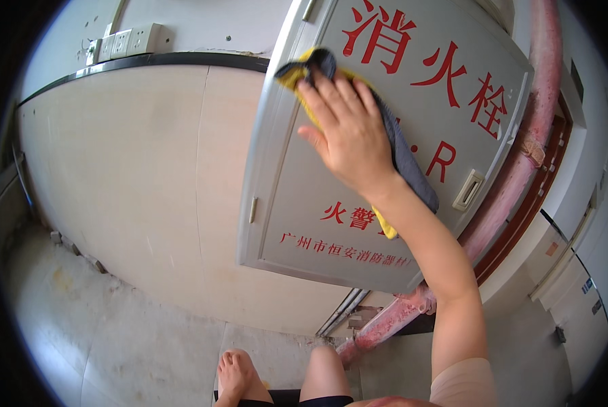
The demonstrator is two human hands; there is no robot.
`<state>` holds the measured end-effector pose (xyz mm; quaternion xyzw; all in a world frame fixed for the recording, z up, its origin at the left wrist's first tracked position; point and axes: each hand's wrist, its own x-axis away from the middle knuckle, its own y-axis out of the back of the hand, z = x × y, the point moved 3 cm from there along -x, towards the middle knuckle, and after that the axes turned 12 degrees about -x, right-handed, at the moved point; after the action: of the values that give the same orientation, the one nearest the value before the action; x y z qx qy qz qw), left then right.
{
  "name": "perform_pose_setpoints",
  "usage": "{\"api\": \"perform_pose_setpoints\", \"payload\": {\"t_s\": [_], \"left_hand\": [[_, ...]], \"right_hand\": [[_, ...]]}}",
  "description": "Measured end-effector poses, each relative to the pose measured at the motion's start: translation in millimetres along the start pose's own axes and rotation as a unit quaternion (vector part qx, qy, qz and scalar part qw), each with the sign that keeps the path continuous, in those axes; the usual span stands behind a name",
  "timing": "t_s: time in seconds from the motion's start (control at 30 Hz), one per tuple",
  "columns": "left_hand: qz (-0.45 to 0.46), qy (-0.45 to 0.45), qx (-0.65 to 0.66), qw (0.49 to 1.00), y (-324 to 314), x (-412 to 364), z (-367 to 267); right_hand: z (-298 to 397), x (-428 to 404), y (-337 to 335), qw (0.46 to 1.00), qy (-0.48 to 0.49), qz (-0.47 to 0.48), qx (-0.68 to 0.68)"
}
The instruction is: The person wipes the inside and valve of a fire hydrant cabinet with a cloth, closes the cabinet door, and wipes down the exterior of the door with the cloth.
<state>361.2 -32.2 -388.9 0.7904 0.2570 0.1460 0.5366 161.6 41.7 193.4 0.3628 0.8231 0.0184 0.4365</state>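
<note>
My right hand lies spread on a yellow and grey cloth, pressing it flat against the door of a grey metal fire hydrant cabinet. The cloth's folded end sticks out past my fingertips near the door's upper left, and its other end hangs beside my forearm. Large red characters cover the door, and a recessed handle sits at its right edge. My left hand rests on my left knee, with no object seen in it.
A pink-red painted pipe runs along the cabinet's right side and bends below it. Thin metal pipes come down under the cabinet. Wall sockets sit above a black trim strip at the upper left. Broken tile pieces lie along the wall's foot.
</note>
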Motion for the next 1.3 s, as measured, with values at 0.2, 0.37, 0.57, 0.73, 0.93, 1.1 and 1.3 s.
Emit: {"api": "perform_pose_setpoints", "payload": {"t_s": [0.2,0.37,0.57,0.73,0.93,1.1,1.3], "left_hand": [[0.023,-0.001,0.007,1.000,10,1,-6],[0.018,0.005,-0.008,1.000,6,2,-2],[0.039,0.009,-0.009,0.999,15,2,-7],[0.035,0.016,-0.011,0.999,13,2,-7],[0.011,0.021,-0.008,1.000,10,1,-3],[0.028,0.017,-0.002,0.999,15,2,-6],[0.025,0.017,0.015,0.999,15,3,-4]], "right_hand": [[5,17,5,0.998,0.046,0.047,-0.024],[0,6,7,0.998,0.056,0.022,-0.015],[-14,-25,-3,0.995,0.073,-0.066,0.013],[-15,-44,-7,0.999,0.018,-0.042,0.001],[10,-20,-19,0.997,0.052,-0.046,-0.041],[-8,-27,-9,0.994,0.093,-0.048,-0.009],[-11,-51,-4,0.999,0.032,-0.020,0.017]]}}
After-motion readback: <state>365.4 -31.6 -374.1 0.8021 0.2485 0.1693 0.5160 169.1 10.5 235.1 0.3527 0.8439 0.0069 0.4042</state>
